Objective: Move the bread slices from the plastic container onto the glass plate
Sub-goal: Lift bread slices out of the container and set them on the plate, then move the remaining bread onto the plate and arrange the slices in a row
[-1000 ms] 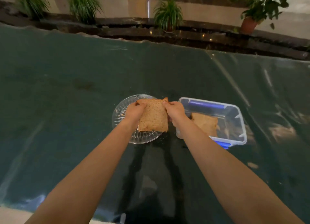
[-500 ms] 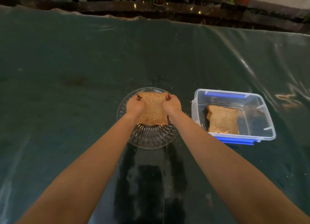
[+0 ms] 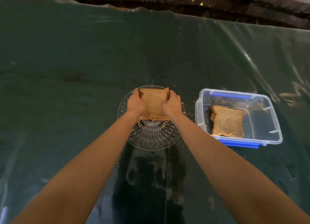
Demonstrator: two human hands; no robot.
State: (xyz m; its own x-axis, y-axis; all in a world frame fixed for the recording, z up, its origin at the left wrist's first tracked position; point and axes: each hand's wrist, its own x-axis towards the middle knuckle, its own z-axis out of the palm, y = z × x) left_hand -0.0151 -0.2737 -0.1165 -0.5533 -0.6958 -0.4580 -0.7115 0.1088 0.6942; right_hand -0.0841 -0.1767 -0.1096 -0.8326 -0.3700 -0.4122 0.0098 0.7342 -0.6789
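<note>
Brown bread slice (image 3: pixel 153 103); clear ray-cut glass plate (image 3: pixel 151 136); clear container (image 3: pixel 273 123), blue clips; dark green table cover (image 3: pixel 67 64).

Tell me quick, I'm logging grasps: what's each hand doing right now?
Left hand: closed on the left edge of the bread slice over the plate.
Right hand: closed on the slice's right edge.

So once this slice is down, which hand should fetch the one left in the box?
Probably the right hand: the plastic container holding the remaining slice sits on its side; the left hand would cross over.
</note>
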